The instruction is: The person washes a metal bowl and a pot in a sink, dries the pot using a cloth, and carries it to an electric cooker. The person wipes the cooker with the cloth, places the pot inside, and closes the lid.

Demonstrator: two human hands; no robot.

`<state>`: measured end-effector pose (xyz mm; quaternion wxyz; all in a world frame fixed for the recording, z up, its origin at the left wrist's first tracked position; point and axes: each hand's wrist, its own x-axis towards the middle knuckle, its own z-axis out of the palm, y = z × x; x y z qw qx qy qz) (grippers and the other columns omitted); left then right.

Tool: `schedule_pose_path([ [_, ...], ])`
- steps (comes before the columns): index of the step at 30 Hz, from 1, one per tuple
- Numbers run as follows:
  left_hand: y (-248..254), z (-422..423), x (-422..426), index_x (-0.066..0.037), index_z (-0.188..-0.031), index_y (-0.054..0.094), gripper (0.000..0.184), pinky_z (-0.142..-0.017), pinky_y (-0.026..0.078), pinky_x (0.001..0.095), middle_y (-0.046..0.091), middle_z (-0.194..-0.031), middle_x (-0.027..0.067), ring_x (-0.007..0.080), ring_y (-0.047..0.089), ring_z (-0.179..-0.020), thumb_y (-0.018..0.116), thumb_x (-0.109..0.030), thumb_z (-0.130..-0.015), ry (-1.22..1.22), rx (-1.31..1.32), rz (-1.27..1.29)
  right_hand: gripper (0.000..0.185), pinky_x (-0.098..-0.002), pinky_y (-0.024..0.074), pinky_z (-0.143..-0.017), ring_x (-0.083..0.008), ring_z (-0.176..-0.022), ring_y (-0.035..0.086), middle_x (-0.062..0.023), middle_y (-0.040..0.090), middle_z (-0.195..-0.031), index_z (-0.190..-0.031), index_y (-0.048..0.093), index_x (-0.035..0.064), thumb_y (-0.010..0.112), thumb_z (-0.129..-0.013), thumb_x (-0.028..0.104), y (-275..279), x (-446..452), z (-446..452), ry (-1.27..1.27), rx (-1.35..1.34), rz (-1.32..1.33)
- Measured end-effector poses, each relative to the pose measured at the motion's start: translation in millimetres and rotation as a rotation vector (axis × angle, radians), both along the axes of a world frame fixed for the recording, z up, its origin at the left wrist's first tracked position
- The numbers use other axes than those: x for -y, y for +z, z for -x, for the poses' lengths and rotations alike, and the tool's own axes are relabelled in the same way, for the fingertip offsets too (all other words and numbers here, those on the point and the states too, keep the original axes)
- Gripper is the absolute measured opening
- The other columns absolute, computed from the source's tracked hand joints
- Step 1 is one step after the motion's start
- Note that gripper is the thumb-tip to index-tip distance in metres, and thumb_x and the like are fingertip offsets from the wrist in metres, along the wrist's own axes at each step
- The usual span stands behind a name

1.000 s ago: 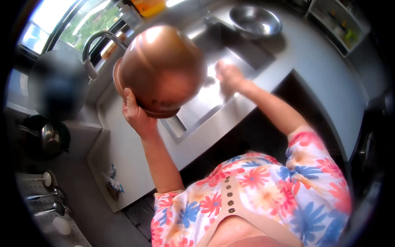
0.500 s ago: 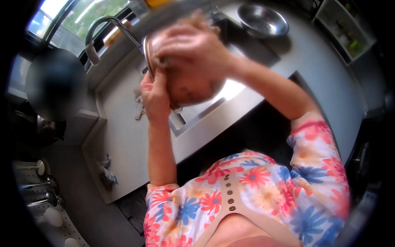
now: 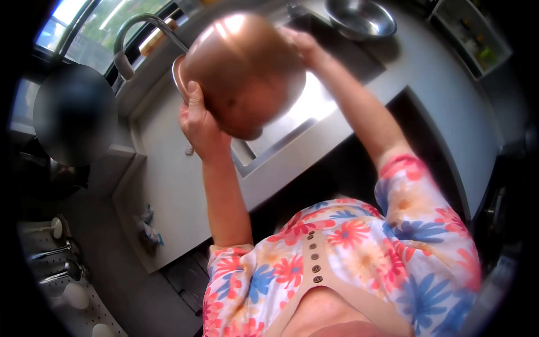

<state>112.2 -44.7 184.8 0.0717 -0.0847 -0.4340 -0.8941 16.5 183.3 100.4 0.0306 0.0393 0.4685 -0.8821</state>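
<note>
2 hands (image 3: 205,126), 1 brn vessel (image 3: 247,70), 1 s/s bowl (image 3: 362,21), 1 tap (image 3: 123,65)

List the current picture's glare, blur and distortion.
Head view: glare on the copper-coloured pot and the metal sink; head view: right hand soft, round grey object at left blurred; head view: counter edge looks bowed, corners black.

The white blouse (image 3: 351,258) has pink, blue and peach flowers (image 3: 422,291), short sleeves (image 3: 415,194), beige neck trim (image 3: 364,300) and dark round buttons (image 3: 318,279).
</note>
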Motion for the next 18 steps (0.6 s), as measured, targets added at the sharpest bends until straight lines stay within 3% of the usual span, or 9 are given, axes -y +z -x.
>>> schedule_pose_path([
  [5, -13.6, 19.3, -17.2, 0.007, -0.111, 0.048, 0.034, -0.079, 0.048, 0.0333, 0.055, -0.105, 0.0159, 0.0233, 0.057, -0.09, 0.047, -0.021, -0.09, 0.239, -0.038, 0.031, 0.033, -0.0315, 0.0489, -0.072, -0.0173, -0.078, 0.058, -0.008, 0.059, -0.088, -0.093, 0.055, 0.0051, 0.032, -0.094, 0.029, -18.0, 71.9, -64.1, -0.367, 0.086, 0.427],
  [6, -16.0, 22.3, -21.0, 0.007, -0.111, 0.047, 0.034, -0.079, 0.049, 0.0339, 0.055, -0.105, 0.0161, 0.024, 0.057, -0.091, 0.046, -0.021, -0.09, 0.282, -0.034, 0.049, 0.032, -0.0309, 0.0483, -0.07, -0.0184, -0.076, 0.056, -0.007, 0.058, -0.085, -0.092, 0.052, 0.0049, 0.029, -0.095, 0.028, -3.0, 83.8, -73.3, -0.43, 0.141, 0.336],
  [7, -16.7, 24.3, -25.0, 0.007, -0.112, 0.046, 0.035, -0.08, 0.049, 0.0345, 0.054, -0.105, 0.0164, 0.0247, 0.057, -0.091, 0.046, -0.021, -0.091, 0.323, -0.033, 0.067, 0.03, -0.0296, 0.0477, -0.073, -0.0182, -0.079, 0.056, -0.0061, 0.057, -0.088, -0.1, 0.048, 0.0022, 0.03, -0.095, 0.026, 4.0, 89.7, -83.2, -0.38, -0.003, 0.221],
  [9, -13.2, 23.0, -34.2, 0.008, -0.113, 0.045, 0.036, -0.08, 0.049, 0.0354, 0.054, -0.105, 0.017, 0.0252, 0.057, -0.091, 0.045, -0.021, -0.091, 0.335, -0.03, 0.044, 0.036, -0.0341, 0.0425, -0.087, -0.0268, -0.097, 0.053, -0.0161, 0.054, -0.105, -0.116, 0.041, -0.0038, 0.036, -0.093, 0.023, 34.7, 103.8, -93.6, -0.531, -0.015, -0.178],
  [10, -14.9, 21.0, -33.1, 0.008, -0.113, 0.044, 0.036, -0.08, 0.049, 0.0358, 0.054, -0.105, 0.0173, 0.0255, 0.057, -0.091, 0.045, -0.021, -0.091, 0.343, -0.028, 0.028, 0.042, -0.0376, 0.0347, -0.094, -0.0323, -0.108, 0.044, -0.0222, 0.046, -0.114, -0.122, 0.034, -0.0061, 0.04, -0.091, 0.022, 25.8, 116.6, -92.9, -0.645, -0.169, -0.43],
  [13, -13.3, 18.3, -36.6, 0.007, -0.109, 0.047, 0.033, -0.079, 0.05, 0.0353, 0.055, -0.104, 0.0147, 0.0233, 0.058, -0.09, 0.044, -0.02, -0.091, 0.315, 0.027, 0.011, 0.06, -0.0498, 0.0123, -0.104, -0.0405, -0.128, 0.019, -0.0298, 0.026, -0.133, -0.132, 0.022, -0.0081, 0.047, -0.086, 0.022, 22.0, 137.1, -99.2, -0.845, -0.514, -0.965],
  [15, -9.7, 17.6, -31.4, 0.007, -0.109, 0.047, 0.033, -0.08, 0.049, 0.0354, 0.055, -0.105, 0.0143, 0.0234, 0.057, -0.091, 0.044, -0.02, -0.091, 0.282, 0.084, -0.036, 0.058, -0.0498, 0.0135, -0.103, -0.039, -0.127, 0.022, -0.0268, 0.027, -0.134, -0.132, 0.025, -0.0061, 0.046, -0.087, 0.025, 15.4, 120.5, -96.8, -0.893, -0.619, -1.146],
  [16, -7.6, 18.2, -27.6, 0.007, -0.109, 0.047, 0.033, -0.081, 0.049, 0.0354, 0.055, -0.105, 0.0141, 0.0235, 0.057, -0.091, 0.044, -0.019, -0.091, 0.267, 0.111, -0.061, 0.056, -0.0491, 0.0137, -0.102, -0.0373, -0.126, 0.026, -0.0244, 0.03, -0.133, -0.131, 0.027, -0.0048, 0.044, -0.088, 0.027, 15.3, 113.2, -96.2, -0.848, -0.55, -1.064],
  [18, -6.2, 18.6, -20.3, 0.006, -0.111, 0.047, 0.032, -0.084, 0.047, 0.0368, 0.054, -0.108, 0.013, 0.0238, 0.055, -0.095, 0.042, -0.02, -0.092, 0.243, 0.169, -0.118, 0.046, -0.0377, 0.0326, -0.09, -0.0335, -0.109, 0.045, -0.0236, 0.046, -0.115, -0.122, 0.039, -0.0041, 0.042, -0.09, 0.029, -4.9, 93.0, -70.3, -0.931, -0.527, -0.911],
])
